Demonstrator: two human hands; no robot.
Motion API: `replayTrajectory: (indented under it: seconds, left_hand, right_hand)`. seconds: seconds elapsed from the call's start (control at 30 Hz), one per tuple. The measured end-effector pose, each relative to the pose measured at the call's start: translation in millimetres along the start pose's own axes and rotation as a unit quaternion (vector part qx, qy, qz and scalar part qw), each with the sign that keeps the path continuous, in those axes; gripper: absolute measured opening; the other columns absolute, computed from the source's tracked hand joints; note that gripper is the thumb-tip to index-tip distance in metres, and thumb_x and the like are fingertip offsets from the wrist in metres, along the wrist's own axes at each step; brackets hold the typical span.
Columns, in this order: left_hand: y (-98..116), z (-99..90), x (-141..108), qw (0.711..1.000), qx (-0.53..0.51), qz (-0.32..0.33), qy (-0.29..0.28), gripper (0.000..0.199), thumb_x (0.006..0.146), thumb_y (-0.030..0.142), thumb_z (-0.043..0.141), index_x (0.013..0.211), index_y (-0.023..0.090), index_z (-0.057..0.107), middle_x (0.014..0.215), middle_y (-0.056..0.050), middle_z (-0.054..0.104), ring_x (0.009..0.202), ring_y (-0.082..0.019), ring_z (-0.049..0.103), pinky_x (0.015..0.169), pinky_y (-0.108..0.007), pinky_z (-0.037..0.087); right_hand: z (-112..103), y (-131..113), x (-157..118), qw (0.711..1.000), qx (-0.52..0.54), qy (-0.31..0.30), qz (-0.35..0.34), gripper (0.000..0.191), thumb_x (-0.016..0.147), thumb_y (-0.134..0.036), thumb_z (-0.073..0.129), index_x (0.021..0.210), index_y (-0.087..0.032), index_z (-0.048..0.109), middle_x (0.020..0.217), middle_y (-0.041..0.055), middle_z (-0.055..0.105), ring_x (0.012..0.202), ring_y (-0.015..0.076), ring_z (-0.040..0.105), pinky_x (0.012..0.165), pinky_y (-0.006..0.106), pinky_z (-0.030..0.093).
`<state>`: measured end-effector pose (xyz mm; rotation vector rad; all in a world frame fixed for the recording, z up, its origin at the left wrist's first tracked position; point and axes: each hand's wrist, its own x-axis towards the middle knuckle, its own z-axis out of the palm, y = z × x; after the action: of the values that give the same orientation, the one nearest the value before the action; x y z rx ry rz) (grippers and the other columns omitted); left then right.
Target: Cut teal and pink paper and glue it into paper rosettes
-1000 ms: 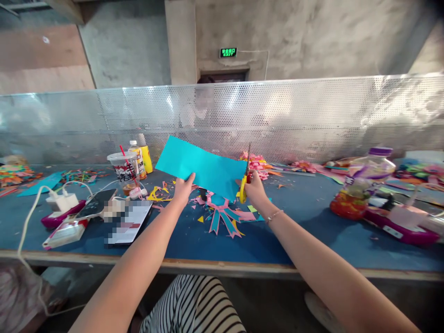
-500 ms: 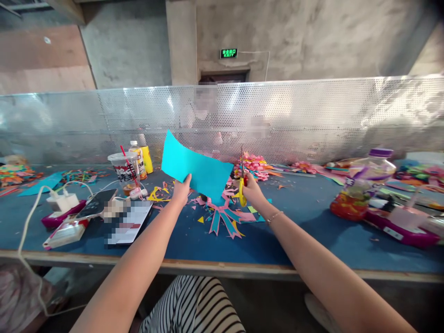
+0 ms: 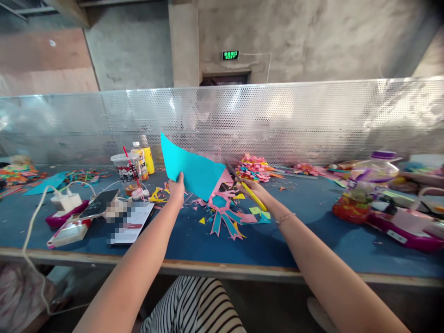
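Observation:
A bent sheet of turquoise paper [image 3: 190,169] is held up over the table, its lower left edge pinched in my left hand [image 3: 176,188]. To its right, my right hand [image 3: 255,190] is closed on yellow-handled scissors [image 3: 252,194], whose blades point up and left toward the sheet's right corner. Whether the blades touch the paper is not clear. Below the sheet lies a pink and turquoise paper piece [image 3: 222,213] with a ring and forked tails. Small pink, yellow and green scraps surround it.
Left of my hands are a tablet [image 3: 133,225], a phone [image 3: 100,203], a charger [image 3: 65,201] and a cup with a straw [image 3: 125,169]. Pink paper flowers [image 3: 253,167] lie behind my right hand. A purple-capped bottle [image 3: 364,187] stands right. A perforated metal screen [image 3: 305,122] closes the back.
The turquoise sheet has shifted slightly left with my left hand. The scissors have tipped from upright to slanting up and left, and more of the pink and turquoise ring shows.

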<state>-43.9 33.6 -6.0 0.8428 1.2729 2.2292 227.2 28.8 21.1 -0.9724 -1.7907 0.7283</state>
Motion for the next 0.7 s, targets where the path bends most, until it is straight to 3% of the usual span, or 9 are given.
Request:
replayTrajectory:
  seconds: [0.17,0.43,0.7]
  left_hand:
    - [-3.1,-0.1,2.2,1.0,-0.011,0.01,-0.001,0.035,0.066,0.035,0.067,0.096,0.019,0.058,0.106,-0.01,0.062,0.101,-0.023,0.056,0.084,-0.032,0.044]
    - [-3.9,-0.9,8.6,0.997,-0.002,0.071,0.009,0.039,0.068,0.041,0.063,0.1,0.019,0.057,0.115,-0.01,0.058,0.111,-0.021,0.05,0.093,-0.027,0.038]
    - [-0.1,-0.7,5.3,0.999,-0.011,0.036,-0.014,0.039,0.065,0.036,0.067,0.098,0.02,0.057,0.105,-0.008,0.062,0.114,-0.022,0.048,0.094,-0.029,0.038]
  right_hand:
    - [5.4,1.0,-0.6,0.997,-0.05,-0.059,-0.032,0.033,0.064,-0.047,0.062,0.079,-0.018,0.064,0.071,0.0009,0.06,0.067,0.0174,0.054,0.06,0.026,0.041]
    - [1.2,0.1,-1.0,0.994,-0.106,-0.038,-0.013,0.033,0.065,-0.048,0.06,0.076,-0.017,0.063,0.069,0.0011,0.059,0.067,0.0173,0.052,0.058,0.025,0.038]
    - [2.4,-1.0,-0.7,0.991,-0.083,-0.1,-0.041,0.029,0.062,-0.046,0.062,0.068,-0.018,0.06,0.06,-0.0017,0.053,0.059,0.0138,0.046,0.054,0.023,0.035]
